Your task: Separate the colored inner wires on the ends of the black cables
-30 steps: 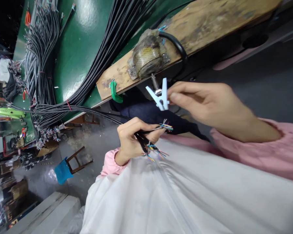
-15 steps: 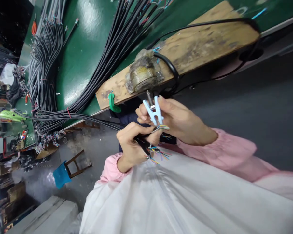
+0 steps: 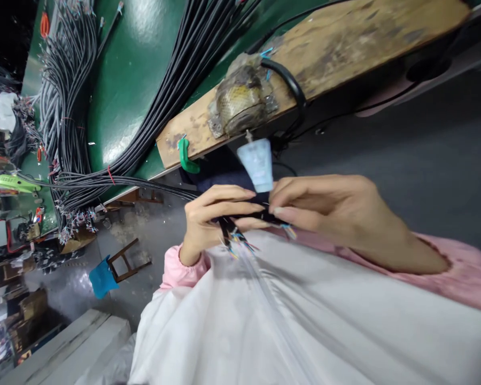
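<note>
The left hand (image 3: 208,216) is curled around some black cables (image 3: 227,229), with its thumb and fingers closed on them. Little colored wires (image 3: 238,243) poke out of the cable ends, just over the white cloth (image 3: 324,321) on the person's front. The right hand (image 3: 328,211) is just to the right, with its thumb and fingertips bent close together at the end of a black cable. I cannot tell if they squeeze it.

The left arm is bent close to the body. The right arm comes in from the right, with the back of its hand up. Both wear pink sleeves (image 3: 183,270).

A pale blue clip (image 3: 257,164), blurry, sits on the thin rod of a dirty round motor (image 3: 242,101), just past the fingers. The motor is on a stained wooden board (image 3: 344,48) along the table edge. A green hook-shaped piece (image 3: 187,158) is at the board's left end.

On the shiny green table (image 3: 124,96) lie big bunches of cables (image 3: 70,88), and a red tie (image 3: 111,174) goes around some. To the left, a blue stool (image 3: 103,277) is on the gray floor (image 3: 140,235). White boxes (image 3: 88,347) are at the near left.
</note>
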The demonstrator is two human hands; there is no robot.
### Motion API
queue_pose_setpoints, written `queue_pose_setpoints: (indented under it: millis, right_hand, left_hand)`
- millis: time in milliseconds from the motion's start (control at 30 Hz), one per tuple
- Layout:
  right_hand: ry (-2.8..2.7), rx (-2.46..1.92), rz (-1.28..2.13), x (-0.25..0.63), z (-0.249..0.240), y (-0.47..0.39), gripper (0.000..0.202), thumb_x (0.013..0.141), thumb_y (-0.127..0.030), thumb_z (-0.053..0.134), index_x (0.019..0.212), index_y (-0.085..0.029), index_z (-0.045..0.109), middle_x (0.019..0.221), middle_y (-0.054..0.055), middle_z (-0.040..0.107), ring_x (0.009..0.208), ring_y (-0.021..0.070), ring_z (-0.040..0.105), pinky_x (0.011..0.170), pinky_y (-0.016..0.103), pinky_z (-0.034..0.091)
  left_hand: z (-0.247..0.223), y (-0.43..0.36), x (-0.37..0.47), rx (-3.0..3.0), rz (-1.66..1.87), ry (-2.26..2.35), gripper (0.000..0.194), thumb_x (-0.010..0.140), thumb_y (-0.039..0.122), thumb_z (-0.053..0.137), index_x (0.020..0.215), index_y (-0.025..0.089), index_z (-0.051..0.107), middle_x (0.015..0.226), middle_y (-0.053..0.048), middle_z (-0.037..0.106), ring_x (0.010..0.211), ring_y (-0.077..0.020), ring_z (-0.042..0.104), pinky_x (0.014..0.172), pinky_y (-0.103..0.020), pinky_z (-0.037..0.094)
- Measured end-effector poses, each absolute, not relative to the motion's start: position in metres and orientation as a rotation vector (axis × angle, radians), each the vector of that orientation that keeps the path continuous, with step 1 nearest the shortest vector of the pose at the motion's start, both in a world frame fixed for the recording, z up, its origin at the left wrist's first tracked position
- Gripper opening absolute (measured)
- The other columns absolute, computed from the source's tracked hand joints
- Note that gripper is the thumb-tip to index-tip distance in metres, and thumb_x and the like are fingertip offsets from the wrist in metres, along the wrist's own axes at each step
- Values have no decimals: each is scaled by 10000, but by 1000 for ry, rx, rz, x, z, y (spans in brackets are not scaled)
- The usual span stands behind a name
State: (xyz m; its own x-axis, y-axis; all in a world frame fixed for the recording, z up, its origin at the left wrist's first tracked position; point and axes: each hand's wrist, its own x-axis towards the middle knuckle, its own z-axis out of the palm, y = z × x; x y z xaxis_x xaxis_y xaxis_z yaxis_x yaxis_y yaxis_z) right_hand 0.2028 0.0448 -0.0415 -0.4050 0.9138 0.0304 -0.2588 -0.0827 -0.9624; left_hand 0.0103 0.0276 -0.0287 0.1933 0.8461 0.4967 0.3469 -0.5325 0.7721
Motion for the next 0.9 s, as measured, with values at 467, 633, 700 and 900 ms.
queue_pose_setpoints:
  millis: [467,633,700,900]
  right_hand:
    - [-1468,-844,913,194,-38,32,138,876,-173,749,794,-284,748,702,-8,745,559,150,647,491,282,533]
    - [-1497,-821,895,187,-35,26,98,875,-182,755,866,-276,779,813,18,790,624,153,685,524,275,564]
    - [-1474,-846,875,184,-38,23,90,884,-192,747,884,-273,785,832,23,790,618,147,673,531,275,564]
    - [-1357,-924,713,173,-41,18,153,879,-134,725,820,-271,759,762,6,768,612,154,693,542,281,566]
  left_hand:
    - [-25,11,8,1706,1295,1303,371,841,596,771,768,238,831,599,-9,710,480,-89,549,467,-241,437]
    - [-22,5,13,1742,1384,1356,260,834,509,818,814,251,845,624,-11,731,513,-98,582,487,-247,441]
    - [-21,5,16,1771,1412,1369,227,839,463,827,809,238,841,627,-5,732,519,-94,594,497,-241,445]
    - [-24,4,23,1764,1448,1442,303,821,496,832,726,209,810,606,-2,707,506,-94,584,501,-241,433]
